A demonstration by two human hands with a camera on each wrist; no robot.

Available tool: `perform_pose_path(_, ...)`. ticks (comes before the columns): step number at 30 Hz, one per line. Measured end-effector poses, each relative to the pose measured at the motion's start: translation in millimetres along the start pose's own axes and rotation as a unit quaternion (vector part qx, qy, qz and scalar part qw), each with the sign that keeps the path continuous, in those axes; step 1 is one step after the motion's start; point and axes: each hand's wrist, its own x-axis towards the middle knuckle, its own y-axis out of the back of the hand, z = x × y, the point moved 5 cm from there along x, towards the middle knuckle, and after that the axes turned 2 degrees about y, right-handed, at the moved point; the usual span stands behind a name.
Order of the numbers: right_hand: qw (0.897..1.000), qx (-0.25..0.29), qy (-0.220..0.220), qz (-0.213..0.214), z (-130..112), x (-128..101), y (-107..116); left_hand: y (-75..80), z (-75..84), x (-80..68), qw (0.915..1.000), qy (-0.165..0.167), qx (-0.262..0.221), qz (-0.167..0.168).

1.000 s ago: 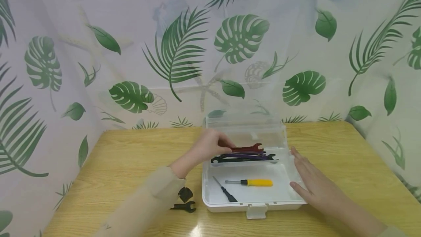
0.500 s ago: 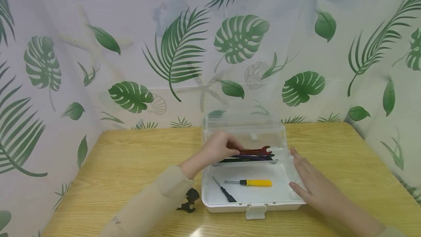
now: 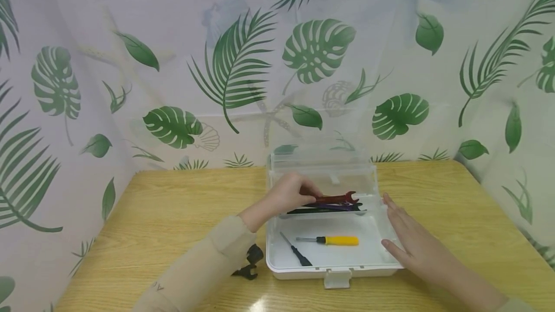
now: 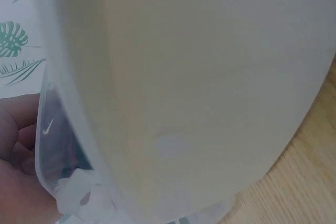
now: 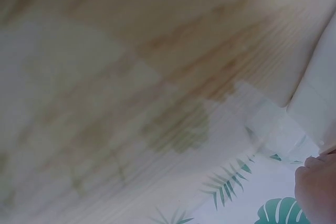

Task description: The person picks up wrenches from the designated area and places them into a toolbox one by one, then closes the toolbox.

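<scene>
In the head view my left hand (image 3: 288,194) pinches a red open-end wrench (image 3: 336,199) over the rear compartment of a white toolbox (image 3: 277,272). The wrench lies nearly level, its open jaw to the right. Just under it are a purple wrench (image 3: 337,206) and a dark wrench (image 3: 314,211), their left ends hidden by my hand. My right hand (image 3: 412,240), fingers straight, rests along the box's right side. In the left wrist view my fingers (image 4: 21,119) show at the left edge, mostly hidden by a large pale blurred surface.
In the box's front section lie a yellow-handled screwdriver (image 3: 340,240) and a black screwdriver (image 3: 299,255). The clear lid (image 3: 321,175) stands raised behind. On the table (image 3: 173,215), left of the box, a black wrench (image 3: 248,271) and a black object (image 3: 255,254) are partly covered by my sleeve.
My left hand has moved slightly right with the red wrench, lowering it closer to the wrenches beneath; over the last half second it barely moves. My right hand has stayed put.
</scene>
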Motion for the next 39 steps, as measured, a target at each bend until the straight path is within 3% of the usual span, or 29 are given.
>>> perform_pose_path(9, 1.0, 0.003, -0.014, -0.012, -0.2, 0.6, -0.2, -4.2, -0.9, 6.2, 0.9995, 0.008, 0.02, 0.022)
perform_pose_path(22, 1.0, 0.002, -0.01, -0.006, -0.3, -0.4, -0.7, -2.4, -2.7, 4.2, 0.9985, 0.028, -0.013, 0.046)
perform_pose_path(32, 1.0, -0.005, 0.016, 0.014, -0.6, -1.2, -0.8, 9.6, -5.8, -2.1, 0.998, 0.001, -0.024, 0.059)
perform_pose_path(39, 0.999, -0.012, 0.036, 0.032, -1.4, -2.5, -1.2, 17.6, -11.8, -9.7, 0.9973, 0.009, -0.046, 0.057)
